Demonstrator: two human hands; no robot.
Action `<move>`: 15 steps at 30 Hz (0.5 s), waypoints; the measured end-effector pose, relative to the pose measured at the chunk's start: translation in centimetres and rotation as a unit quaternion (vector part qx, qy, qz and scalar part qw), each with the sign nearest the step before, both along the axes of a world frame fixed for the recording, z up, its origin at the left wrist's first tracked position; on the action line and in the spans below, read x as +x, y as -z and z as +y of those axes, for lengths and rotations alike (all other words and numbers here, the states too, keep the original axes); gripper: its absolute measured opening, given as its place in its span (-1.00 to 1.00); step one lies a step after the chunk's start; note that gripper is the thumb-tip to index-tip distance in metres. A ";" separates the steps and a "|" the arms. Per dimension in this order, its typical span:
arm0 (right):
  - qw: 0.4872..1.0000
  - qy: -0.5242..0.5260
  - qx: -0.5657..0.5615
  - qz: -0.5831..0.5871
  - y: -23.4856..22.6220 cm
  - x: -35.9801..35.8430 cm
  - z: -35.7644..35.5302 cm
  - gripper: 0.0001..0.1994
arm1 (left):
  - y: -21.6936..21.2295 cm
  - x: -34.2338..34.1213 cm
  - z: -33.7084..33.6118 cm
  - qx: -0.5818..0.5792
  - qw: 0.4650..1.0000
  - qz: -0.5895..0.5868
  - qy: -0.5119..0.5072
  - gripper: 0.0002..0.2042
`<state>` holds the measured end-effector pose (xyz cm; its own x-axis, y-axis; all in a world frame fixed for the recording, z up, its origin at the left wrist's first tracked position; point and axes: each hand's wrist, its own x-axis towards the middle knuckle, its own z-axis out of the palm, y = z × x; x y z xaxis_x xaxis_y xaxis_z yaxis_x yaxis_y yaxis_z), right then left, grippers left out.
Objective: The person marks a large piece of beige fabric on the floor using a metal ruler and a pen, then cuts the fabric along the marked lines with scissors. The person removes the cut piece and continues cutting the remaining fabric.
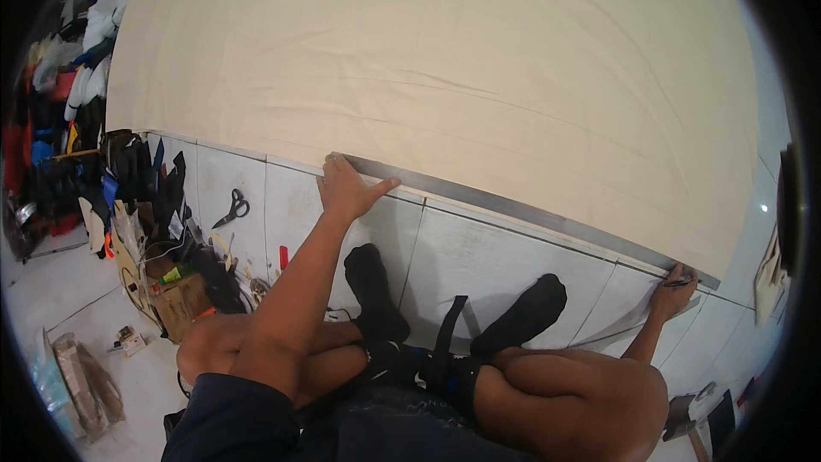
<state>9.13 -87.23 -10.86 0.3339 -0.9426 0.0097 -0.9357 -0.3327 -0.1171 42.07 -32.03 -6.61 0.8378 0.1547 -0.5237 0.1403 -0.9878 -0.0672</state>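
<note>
A large sheet of cream fabric [445,60] lies spread on the tiled floor, with a few creases across it. Along its near edge runs a long grey metal ruler [513,203], slanting down to the right. My left hand [346,191] rests at the ruler's left end, fingertips on it and thumb stretched out to the side. Far to the right, my right hand [676,295] is closed by the ruler's other end, with a slim dark pen [676,283] in its fingers. Some of its fingers are hard to make out.
Black scissors [233,209] lie on the white tiles to the left. My feet in black socks [526,312] stand just short of the fabric. Bags, a cardboard box [181,298] and clutter crowd the left side. A hammer-like tool [697,443] lies lower right.
</note>
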 end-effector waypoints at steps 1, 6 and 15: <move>0.998 -0.040 -0.033 -0.040 0.4 0.2 -0.7 -0.48 | 0.0 0.3 0.0 0.007 1.000 0.003 0.005 0.27; 0.897 -0.185 0.207 -0.344 3.1 9.9 4.9 -0.51 | -0.2 1.4 -0.3 -0.002 0.999 0.043 0.009 0.19; 0.645 -0.490 0.531 -0.250 -1.2 28.1 33.0 -0.74 | 0.2 1.1 -0.3 -0.025 0.999 -0.006 0.036 0.17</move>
